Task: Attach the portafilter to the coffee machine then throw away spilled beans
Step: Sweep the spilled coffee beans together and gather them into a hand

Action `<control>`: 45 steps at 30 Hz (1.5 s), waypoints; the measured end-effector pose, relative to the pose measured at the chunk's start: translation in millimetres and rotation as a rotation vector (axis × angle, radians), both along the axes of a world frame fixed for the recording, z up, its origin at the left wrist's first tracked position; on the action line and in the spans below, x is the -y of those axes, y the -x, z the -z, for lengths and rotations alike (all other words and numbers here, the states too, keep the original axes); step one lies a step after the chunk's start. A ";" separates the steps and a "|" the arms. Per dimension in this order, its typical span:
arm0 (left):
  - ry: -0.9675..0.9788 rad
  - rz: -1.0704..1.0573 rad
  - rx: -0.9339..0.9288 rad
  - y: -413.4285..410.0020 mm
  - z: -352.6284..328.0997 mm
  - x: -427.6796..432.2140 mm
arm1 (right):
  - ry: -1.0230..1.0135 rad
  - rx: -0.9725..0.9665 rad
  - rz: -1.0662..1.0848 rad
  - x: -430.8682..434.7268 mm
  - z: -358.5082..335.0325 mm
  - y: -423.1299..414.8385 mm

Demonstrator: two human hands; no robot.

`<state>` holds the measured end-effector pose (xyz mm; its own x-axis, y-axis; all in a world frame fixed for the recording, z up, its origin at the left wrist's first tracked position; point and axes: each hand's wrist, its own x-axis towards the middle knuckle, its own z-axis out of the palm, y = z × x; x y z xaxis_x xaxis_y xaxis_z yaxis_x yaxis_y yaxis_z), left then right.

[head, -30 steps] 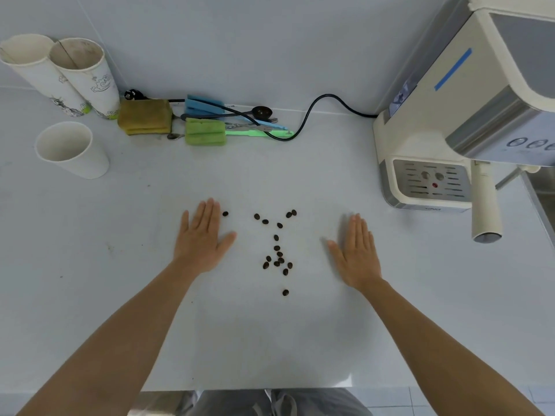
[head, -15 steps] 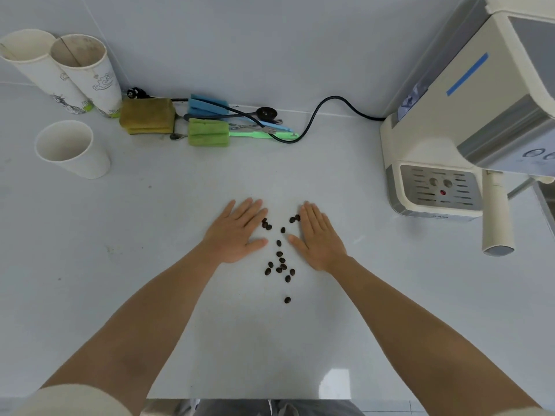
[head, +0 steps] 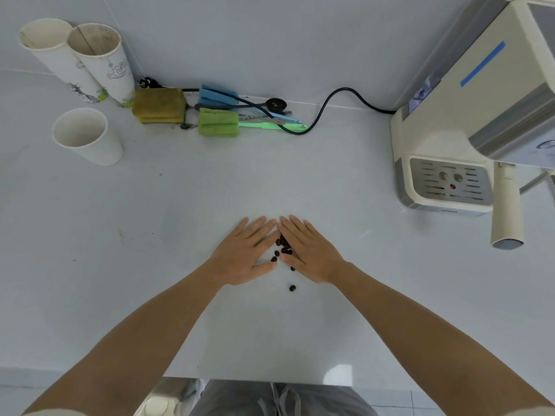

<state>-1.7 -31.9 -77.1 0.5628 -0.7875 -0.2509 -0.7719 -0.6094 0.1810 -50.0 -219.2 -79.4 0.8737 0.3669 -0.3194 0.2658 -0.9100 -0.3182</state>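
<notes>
- Two flat, open hands, left hand (head: 244,257) and right hand (head: 309,254), fingertips touching, grip nothing.
- About eight beans (head: 283,249) visible between them; one bean (head: 292,288) apart.
- Three paper cups (head: 87,136).

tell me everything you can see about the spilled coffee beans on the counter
The coffee beans are small, dark brown and oval, lying loose on the white counter. Most sit bunched in the narrow gap between the left hand and right hand, both flat, fingertips nearly meeting. One bean lies apart, nearer the person. Some may be hidden under the hands.
</notes>
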 end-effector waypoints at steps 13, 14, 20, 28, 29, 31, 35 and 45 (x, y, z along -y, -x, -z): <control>-0.120 -0.093 -0.073 62.6 -0.1 -9.5 | -0.064 0.046 -0.007 -11.5 7.5 51.2; -0.129 -0.103 -0.087 66.4 1.4 -9.8 | -0.076 0.057 0.004 -12.9 8.2 53.8; 0.114 -0.331 -0.186 77.0 -2.1 -10.5 | -0.191 0.059 0.135 -20.1 -3.3 64.0; 1.105 -1.434 -1.098 79.0 -50.5 -15.2 | -0.082 0.360 0.176 -37.2 14.9 57.0; 1.156 -1.477 -1.172 79.0 -51.6 -18.6 | -0.055 0.417 0.181 -40.0 17.4 53.0; 1.232 -1.519 -1.317 80.5 -51.5 -25.1 | -0.030 0.523 0.188 -43.7 21.7 44.3; 1.289 -1.550 -1.512 84.6 -48.5 -30.4 | -0.081 0.666 0.157 -43.5 28.3 29.1; 1.343 -1.565 -1.707 84.1 -45.2 -17.9 | -0.071 0.865 0.062 -31.7 32.2 7.6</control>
